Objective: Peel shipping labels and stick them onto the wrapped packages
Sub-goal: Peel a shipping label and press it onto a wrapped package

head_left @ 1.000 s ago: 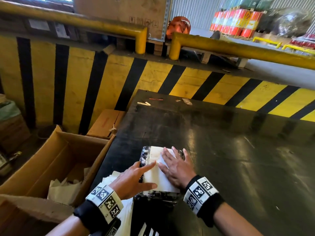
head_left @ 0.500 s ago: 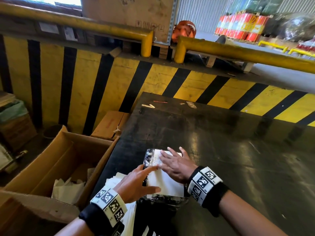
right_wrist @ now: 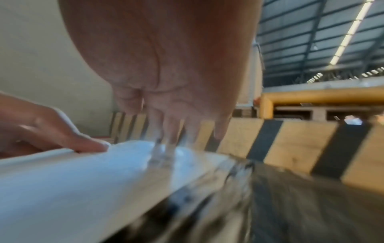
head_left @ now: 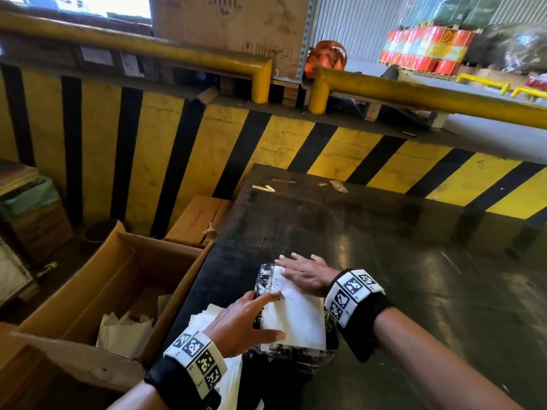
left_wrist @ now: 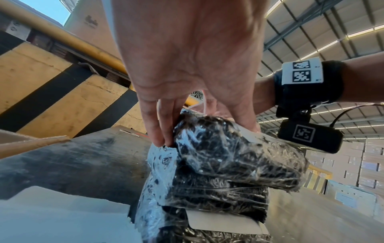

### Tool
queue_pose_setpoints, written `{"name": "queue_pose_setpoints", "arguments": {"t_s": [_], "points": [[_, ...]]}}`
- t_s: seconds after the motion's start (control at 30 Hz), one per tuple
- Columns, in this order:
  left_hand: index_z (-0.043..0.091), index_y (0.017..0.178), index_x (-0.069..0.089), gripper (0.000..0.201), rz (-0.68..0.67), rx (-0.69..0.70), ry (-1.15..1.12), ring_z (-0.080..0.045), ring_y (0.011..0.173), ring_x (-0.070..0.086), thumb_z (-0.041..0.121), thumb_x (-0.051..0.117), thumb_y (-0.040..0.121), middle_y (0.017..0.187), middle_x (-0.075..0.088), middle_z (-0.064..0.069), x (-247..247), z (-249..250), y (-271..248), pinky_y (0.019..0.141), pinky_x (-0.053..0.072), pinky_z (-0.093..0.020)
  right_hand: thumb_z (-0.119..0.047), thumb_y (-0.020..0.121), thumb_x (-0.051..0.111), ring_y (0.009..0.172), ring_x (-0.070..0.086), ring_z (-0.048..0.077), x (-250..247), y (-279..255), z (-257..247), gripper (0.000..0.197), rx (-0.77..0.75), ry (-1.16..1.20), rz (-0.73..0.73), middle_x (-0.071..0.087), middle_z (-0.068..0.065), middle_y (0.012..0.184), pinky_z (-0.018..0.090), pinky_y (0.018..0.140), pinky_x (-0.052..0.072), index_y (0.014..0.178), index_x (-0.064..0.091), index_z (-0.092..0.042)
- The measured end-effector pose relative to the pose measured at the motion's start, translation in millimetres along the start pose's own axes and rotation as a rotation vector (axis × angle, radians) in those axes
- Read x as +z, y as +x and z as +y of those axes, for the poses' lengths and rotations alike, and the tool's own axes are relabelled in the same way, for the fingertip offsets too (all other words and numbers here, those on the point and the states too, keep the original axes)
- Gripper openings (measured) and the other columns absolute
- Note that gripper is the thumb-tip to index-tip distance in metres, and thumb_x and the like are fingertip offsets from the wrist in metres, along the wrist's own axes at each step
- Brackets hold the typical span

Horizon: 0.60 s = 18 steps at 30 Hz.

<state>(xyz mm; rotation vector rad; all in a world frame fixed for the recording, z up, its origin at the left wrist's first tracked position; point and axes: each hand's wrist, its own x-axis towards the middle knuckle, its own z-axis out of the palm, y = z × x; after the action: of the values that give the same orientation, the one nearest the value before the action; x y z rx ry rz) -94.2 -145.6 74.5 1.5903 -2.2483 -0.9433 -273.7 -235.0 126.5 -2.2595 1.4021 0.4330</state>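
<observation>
A package wrapped in clear film over black lies near the front left of the dark table. A white shipping label covers its top. My left hand rests on the label's left side, index finger and thumb spread flat, other fingertips at the package's side. My right hand lies flat with straight fingers on the label's far end. The package sits on another wrapped package that bears its own label. A stack of white label sheets lies left of the packages.
An open cardboard box holding crumpled white backing paper stands left of the table. A yellow-and-black striped wall with yellow rails runs behind. Small scraps lie at the table's far edge.
My right hand has slid away from me along the label to its far end. The left hand has stayed on the label's left side.
</observation>
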Motion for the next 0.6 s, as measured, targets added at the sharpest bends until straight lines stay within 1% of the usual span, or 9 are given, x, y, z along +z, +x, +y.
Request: {"name": "queue_pose_setpoints", "arguments": {"t_s": [0.07,0.1,0.17,0.27,0.33,0.4,0.5,0.6], "points": [[0.051,0.137,0.024,0.073,-0.001,0.000,0.008,-0.014,0.116,0.048,0.065,0.060,0.076,0.137,0.042,0.004,1.0,-0.5,0.3,0.094,0.046,-0.031,-0.038,0.103,0.021,0.147,0.004,0.015,-2.0,-5.8,-0.4,0.047,-0.051,-0.133,0.021,0.014,-0.008,0.159,0.044,0.116,-0.004,0.148,0.024,-0.026],[0.051,0.137,0.023,0.073,-0.001,0.000,0.010,-0.013,0.115,0.048,0.065,0.059,0.075,0.137,0.042,0.004,1.4,-0.9,0.3,0.094,0.046,-0.031,-0.036,0.103,0.022,0.147,0.007,0.016,-1.0,-7.6,-3.3,0.047,-0.066,-0.175,0.024,0.015,-0.006,0.159,0.042,0.116,-0.003,0.149,0.024,-0.023],[0.052,0.137,0.023,0.072,0.005,0.002,0.013,-0.013,0.115,0.048,0.067,0.058,0.075,0.136,0.042,0.004,2.4,-1.9,0.4,0.093,0.046,-0.030,-0.033,0.104,0.022,0.146,0.010,0.019,3.4,-6.4,-10.6,0.049,-0.068,-0.211,0.021,0.014,-0.003,0.159,0.038,0.114,-0.001,0.150,0.018,-0.019],[0.053,0.137,0.023,0.073,0.014,0.000,0.012,-0.013,0.117,0.048,0.068,0.057,0.075,0.137,0.042,0.004,2.8,-1.8,-0.5,0.094,0.045,-0.030,-0.036,0.103,0.023,0.147,0.003,0.019,6.5,2.9,-13.7,0.051,-0.026,-0.263,0.033,0.008,-0.005,0.160,0.048,0.116,-0.005,0.151,0.011,-0.023],[0.052,0.139,0.023,0.074,0.018,-0.006,0.003,-0.013,0.118,0.048,0.067,0.057,0.075,0.139,0.041,0.005,2.6,-0.8,-1.7,0.095,0.045,-0.030,-0.036,0.103,0.022,0.148,0.001,0.018,7.5,2.6,-12.0,0.052,-0.015,-0.225,0.022,0.005,-0.005,0.160,0.049,0.116,-0.005,0.151,0.009,-0.023],[0.052,0.139,0.023,0.073,0.015,-0.012,-0.003,-0.013,0.120,0.046,0.067,0.057,0.076,0.141,0.040,0.006,1.7,0.3,-1.7,0.095,0.044,-0.029,-0.036,0.103,0.022,0.148,0.001,0.017,12.1,-7.0,-6.0,0.052,-0.025,-0.195,0.046,0.004,-0.005,0.160,0.048,0.116,-0.006,0.151,0.010,-0.023],[0.051,0.140,0.023,0.075,0.009,-0.032,0.007,-0.014,0.124,0.044,0.066,0.058,0.076,0.145,0.037,0.007,1.0,-0.3,0.2,0.097,0.044,-0.030,-0.035,0.103,0.023,0.148,0.001,0.016,22.9,-33.7,14.4,0.051,-0.024,-0.226,0.112,0.003,-0.006,0.160,0.048,0.116,-0.006,0.151,0.011,-0.023],[0.051,0.141,0.022,0.076,-0.015,-0.046,-0.005,-0.016,0.128,0.041,0.065,0.058,0.076,0.148,0.034,0.007,0.0,-0.2,2.2,0.099,0.042,-0.032,-0.034,0.103,0.023,0.147,-0.003,0.017,38.6,-62.3,33.9,0.052,0.009,-0.265,0.116,-0.004,-0.006,0.160,0.051,0.116,-0.009,0.152,0.007,-0.023]]}}
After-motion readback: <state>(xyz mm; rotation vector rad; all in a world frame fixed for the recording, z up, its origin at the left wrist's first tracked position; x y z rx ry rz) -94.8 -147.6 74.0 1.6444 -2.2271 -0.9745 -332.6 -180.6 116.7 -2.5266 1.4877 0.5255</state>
